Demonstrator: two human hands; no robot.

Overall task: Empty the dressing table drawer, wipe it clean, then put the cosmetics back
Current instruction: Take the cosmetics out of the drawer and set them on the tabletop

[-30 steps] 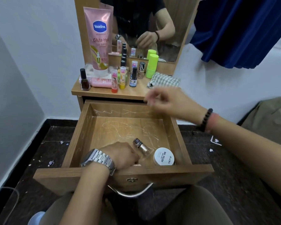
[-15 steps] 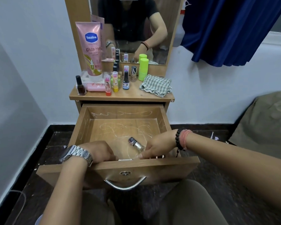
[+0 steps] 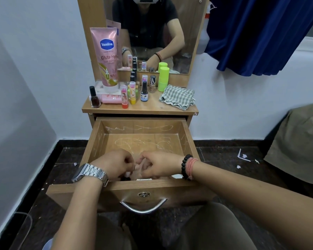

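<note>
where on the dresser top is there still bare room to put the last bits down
Bare wood along the front edge of the tabletop, between the Hive bottle and checked cloth. The left half, round the Vaseline tube, is crowded.

- One open wooden drawer [image 3: 98,139], with one metal handle [image 3: 143,207].
- One mirror [image 3: 186,33].
- One large pink Vaseline lotion tube [image 3: 105,56], standing.
- One smaller pink tube [image 3: 109,99], lying flat.
- One dark red nail polish bottle [image 3: 94,98].
- One bottle labelled HIVE [image 3: 144,93].
- One clear nail polish bottle [image 3: 152,83].
- Three clear-capped lip balm sticks: [image 3: 124,96], [image 3: 132,92], [image 3: 144,79].
- One lime-green container [image 3: 163,76].
- One checked cloth [image 3: 177,97].
- Two hands: left hand [image 3: 114,164], right hand [image 3: 160,165].
- One steel watch [image 3: 90,175].
- Two wristbands: one black bead bracelet [image 3: 184,163], one pink thread band [image 3: 191,166].
</note>
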